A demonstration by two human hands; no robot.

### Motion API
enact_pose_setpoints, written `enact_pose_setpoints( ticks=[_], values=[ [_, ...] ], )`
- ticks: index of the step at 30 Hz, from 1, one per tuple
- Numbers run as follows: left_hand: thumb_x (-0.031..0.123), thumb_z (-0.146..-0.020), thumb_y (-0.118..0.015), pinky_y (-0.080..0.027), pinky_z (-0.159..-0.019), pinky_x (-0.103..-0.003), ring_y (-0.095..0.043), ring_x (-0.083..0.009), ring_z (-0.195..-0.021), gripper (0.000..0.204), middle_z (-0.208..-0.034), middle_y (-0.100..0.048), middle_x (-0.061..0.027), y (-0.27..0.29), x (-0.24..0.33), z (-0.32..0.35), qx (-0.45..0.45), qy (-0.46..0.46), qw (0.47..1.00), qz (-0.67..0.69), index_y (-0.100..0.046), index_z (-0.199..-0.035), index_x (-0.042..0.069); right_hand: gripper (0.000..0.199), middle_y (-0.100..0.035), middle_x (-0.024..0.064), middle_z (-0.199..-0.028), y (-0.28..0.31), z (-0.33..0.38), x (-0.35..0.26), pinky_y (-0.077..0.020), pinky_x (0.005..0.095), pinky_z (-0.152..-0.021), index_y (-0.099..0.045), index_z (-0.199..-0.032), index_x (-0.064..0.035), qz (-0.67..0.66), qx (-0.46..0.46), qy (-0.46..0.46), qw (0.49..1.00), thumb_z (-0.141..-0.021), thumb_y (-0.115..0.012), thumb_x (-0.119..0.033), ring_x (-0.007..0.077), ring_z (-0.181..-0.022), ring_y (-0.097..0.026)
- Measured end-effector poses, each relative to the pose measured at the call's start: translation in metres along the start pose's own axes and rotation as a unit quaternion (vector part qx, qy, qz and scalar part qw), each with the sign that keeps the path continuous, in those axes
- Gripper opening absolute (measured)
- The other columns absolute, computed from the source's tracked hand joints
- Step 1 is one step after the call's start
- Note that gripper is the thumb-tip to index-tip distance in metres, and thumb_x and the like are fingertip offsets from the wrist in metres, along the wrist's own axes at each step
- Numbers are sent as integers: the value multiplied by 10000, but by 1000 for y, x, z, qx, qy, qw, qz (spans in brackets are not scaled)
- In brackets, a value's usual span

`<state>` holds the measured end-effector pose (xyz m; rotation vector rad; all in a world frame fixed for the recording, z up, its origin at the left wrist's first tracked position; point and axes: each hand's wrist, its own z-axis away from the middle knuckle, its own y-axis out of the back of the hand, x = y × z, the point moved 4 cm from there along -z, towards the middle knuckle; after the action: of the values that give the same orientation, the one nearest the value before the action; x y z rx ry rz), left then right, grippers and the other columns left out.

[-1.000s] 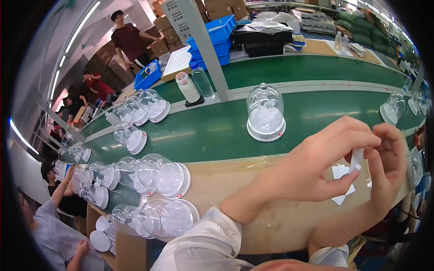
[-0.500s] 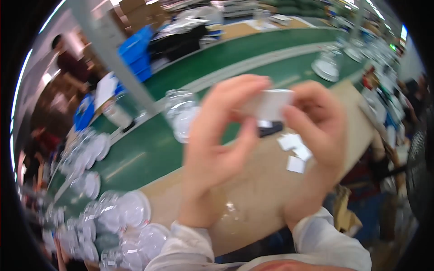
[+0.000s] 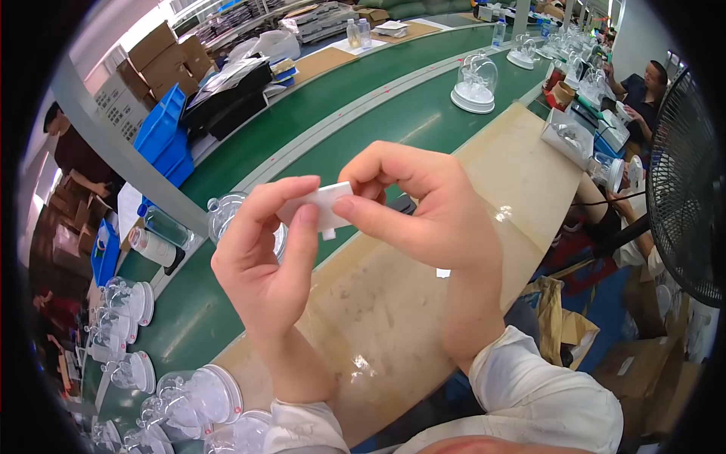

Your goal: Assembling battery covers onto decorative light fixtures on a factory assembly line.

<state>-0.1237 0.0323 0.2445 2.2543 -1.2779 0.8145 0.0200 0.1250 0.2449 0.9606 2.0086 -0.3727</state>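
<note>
Both hands are raised over the tan work board point(image 3: 393, 325). A small flat white square piece point(image 3: 324, 208) is pinched between them, with a narrow white tab showing below it. My left hand point(image 3: 265, 261) grips its left side between thumb and fingers. My right hand point(image 3: 435, 204) holds the right edge with thumb and forefinger, its other fingers curled. Behind the right hand, a dark object point(image 3: 404, 204) is partly hidden. By the right wrist, part of a white piece point(image 3: 443, 273) shows on the board. A clear dome point(image 3: 225, 214) stands on the belt, partly behind my left hand.
A green conveyor belt point(image 3: 386, 106) runs past the board. Clear domes on white bases point(image 3: 475, 87) stand along it, several at the lower left point(image 3: 200, 393). A black fan point(image 3: 690, 189) is at right, near a seated person point(image 3: 646, 94). Blue bins point(image 3: 165, 136) stand at left.
The view has swung to the right, and the hands now sit further left in it. Both still hold the white piece, now tilted. Loose white pieces on the board are mostly hidden behind my right arm.
</note>
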Motion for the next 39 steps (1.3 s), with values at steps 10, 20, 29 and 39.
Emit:
enact_pose_setpoints(
  ticks=[10,20,29,39],
  values=[
    [-59,-878,-673,-483,-774,-245,-600,-107,-848,169,-960,-683,-63,15,-8,-1,32,40,998,-25,-684,-1045,-37,76,-628,-1,-768,1,-3,1,-449,228,-656,-664,-893,18,28,40,36,998,-843,-721,12,69,-715,-544],
    [-71,-855,-694,-475,-725,-238,-609,-117,-827,120,-934,-688,-73,4,-7,-3,-12,15,1000,14,-678,-967,-30,63,-646,6,-780,5,-1,-1,-440,216,-641,-685,-916,23,18,32,3,999,-860,-712,13,63,-718,-555],
    [-61,-815,-720,-466,-650,-242,-628,-130,-779,121,-891,-701,-68,1,-15,-3,-63,11,998,-26,-693,-916,0,17,-642,38,-820,1,-1,1,-437,234,-670,-672,-893,25,2,34,16,999,-880,-662,20,100,-749,-578],
    [109,-742,-789,-499,-579,-306,-651,-199,-670,152,-753,-653,-72,-12,-6,-7,29,-87,996,7,-699,-847,45,224,-616,152,-1073,44,14,16,-459,341,-896,-586,-1069,51,-62,100,51,992,-1009,-529,-157,219,-1008,-596]
  ],
)
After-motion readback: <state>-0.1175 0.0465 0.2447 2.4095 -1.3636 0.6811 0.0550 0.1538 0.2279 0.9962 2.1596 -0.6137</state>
